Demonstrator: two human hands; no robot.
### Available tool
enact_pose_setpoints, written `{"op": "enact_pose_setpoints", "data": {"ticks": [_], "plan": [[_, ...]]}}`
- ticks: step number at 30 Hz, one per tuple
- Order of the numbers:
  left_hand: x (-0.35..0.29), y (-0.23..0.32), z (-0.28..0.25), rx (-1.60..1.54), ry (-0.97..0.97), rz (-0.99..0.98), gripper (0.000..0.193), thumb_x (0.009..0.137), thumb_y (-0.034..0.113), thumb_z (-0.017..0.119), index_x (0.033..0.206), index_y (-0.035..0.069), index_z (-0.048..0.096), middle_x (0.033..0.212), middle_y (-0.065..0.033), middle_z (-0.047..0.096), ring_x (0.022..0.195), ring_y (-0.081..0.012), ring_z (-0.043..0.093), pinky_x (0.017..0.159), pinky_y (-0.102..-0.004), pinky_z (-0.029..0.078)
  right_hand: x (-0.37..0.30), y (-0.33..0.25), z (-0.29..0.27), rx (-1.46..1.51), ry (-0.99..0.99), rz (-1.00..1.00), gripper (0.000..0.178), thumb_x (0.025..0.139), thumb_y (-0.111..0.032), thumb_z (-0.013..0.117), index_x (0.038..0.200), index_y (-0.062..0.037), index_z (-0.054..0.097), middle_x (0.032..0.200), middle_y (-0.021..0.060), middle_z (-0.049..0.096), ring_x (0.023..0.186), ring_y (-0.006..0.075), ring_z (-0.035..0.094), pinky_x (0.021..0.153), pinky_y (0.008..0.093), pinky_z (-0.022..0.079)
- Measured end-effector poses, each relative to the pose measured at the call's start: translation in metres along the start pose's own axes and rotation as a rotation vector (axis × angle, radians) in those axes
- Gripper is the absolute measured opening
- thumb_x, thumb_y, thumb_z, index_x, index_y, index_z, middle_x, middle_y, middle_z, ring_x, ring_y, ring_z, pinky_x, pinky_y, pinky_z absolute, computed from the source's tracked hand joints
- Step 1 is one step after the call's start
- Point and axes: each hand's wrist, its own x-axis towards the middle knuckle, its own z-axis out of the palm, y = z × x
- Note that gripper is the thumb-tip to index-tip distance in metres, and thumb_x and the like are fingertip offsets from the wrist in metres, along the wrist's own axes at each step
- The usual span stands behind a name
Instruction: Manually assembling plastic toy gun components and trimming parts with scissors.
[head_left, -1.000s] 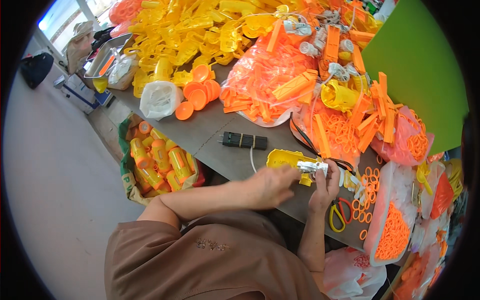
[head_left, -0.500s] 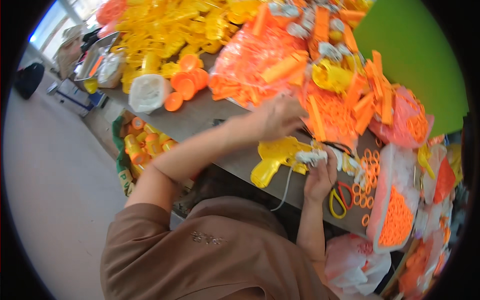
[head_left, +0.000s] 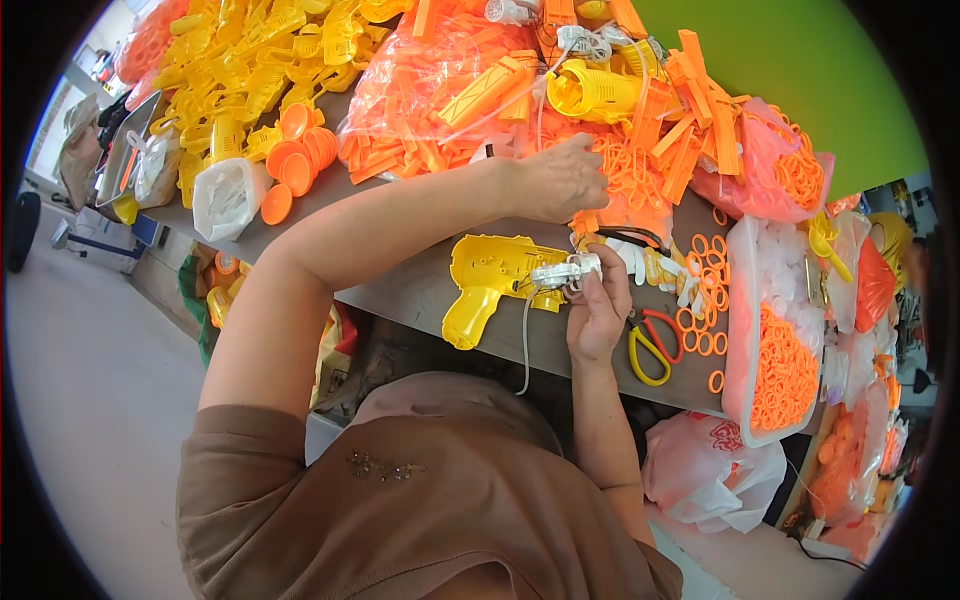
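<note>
My right hand (head_left: 598,310) pinches a white plastic mechanism (head_left: 562,272) with thin wires, over the front end of a yellow toy-gun half shell (head_left: 490,275). The shell lies on the grey table, its inner side up and its grip toward me. A thin white tube (head_left: 526,345) hangs from it past the table edge. Farther off, my left hand (head_left: 560,180) is over loose orange parts (head_left: 632,185), fingers curled in; whatever is in them is hidden. Pliers (head_left: 655,350) with one yellow and one red handle lie right of my right hand.
Yellow shells (head_left: 270,60) and a bag of orange parts (head_left: 430,90) cover the far side. Orange rings (head_left: 708,270) lie scattered near a clear tub (head_left: 738,360) at the right. A white container (head_left: 228,200) and orange discs (head_left: 290,165) stand left. A green panel (head_left: 800,90) rises behind.
My left hand has moved away and rightward relative to the toy-gun shell, over the orange parts. My right hand keeps hold of the white mechanism. The whole view has shifted.
</note>
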Motion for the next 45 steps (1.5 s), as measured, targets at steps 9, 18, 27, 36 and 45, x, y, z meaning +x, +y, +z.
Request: {"op": "enact_pose_setpoints", "data": {"ticks": [9, 18, 27, 36, 45], "plan": [[-0.066, 0.023, -0.05, 0.048, 0.0, -0.277, 0.019, 0.074, 0.005, 0.057, 0.093, 0.007, 0.059, 0.082, -0.0056, 0.06, 0.081, -0.0263, 0.061, 0.07, -0.0396, 0.047, 0.001, -0.002, -0.006, 0.209, -0.037, 0.034, 0.032, 0.093, -0.011, 0.047, 0.122, 0.0013, 0.046, 0.104, 0.0098, 0.059, 0.09, 0.0158, 0.058, 0.077, 0.0272, 0.047], [-0.133, 0.059, -0.059, -0.544, -0.178, -0.565, 0.048, 0.077, 0.01, 0.063, 0.123, 0.007, 0.051, 0.102, -0.0134, 0.056, 0.083, -0.0339, 0.059, 0.071, -0.0406, 0.048, 0.002, 0.0, 0.007, -0.108, 0.102, 0.043, 0.025, 0.09, -0.008, 0.055, 0.113, -0.0002, 0.049, 0.096, 0.0081, 0.059, 0.076, 0.0122, 0.06, 0.065, 0.0299, 0.056], [-0.125, 0.086, -0.047, -0.776, -0.006, -0.757, 0.059, 0.08, 0.022, 0.068, 0.131, 0.009, 0.041, 0.11, -0.0187, 0.059, 0.091, -0.0374, 0.06, 0.08, -0.0417, 0.048, 0.005, 0.0, 0.013, -0.292, 0.125, 0.05, 0.024, 0.087, -0.005, 0.06, 0.109, 0.0004, 0.051, 0.092, 0.0055, 0.057, 0.076, 0.0096, 0.057, 0.066, 0.0248, 0.053], [-0.117, 0.093, -0.04, -0.672, -0.051, -0.722, 0.036, 0.087, 0.015, 0.057, 0.122, 0.01, 0.049, 0.098, -0.0192, 0.058, 0.085, -0.0386, 0.06, 0.076, -0.0432, 0.049, -0.002, -0.002, 0.018, -0.217, 0.106, 0.064, 0.023, 0.088, -0.005, 0.06, 0.108, 0.0003, 0.051, 0.093, 0.0058, 0.058, 0.079, 0.0097, 0.057, 0.067, 0.0251, 0.052], [-0.123, 0.093, -0.027, -0.679, 0.058, -0.723, 0.03, 0.087, 0.016, 0.057, 0.115, 0.006, 0.05, 0.094, -0.0191, 0.058, 0.08, -0.037, 0.06, 0.072, -0.0427, 0.048, -0.002, 0.004, 0.011, -0.226, 0.074, 0.057, 0.022, 0.09, -0.007, 0.057, 0.11, 0.0009, 0.05, 0.093, 0.0073, 0.059, 0.076, 0.0104, 0.058, 0.067, 0.0253, 0.051]]}}
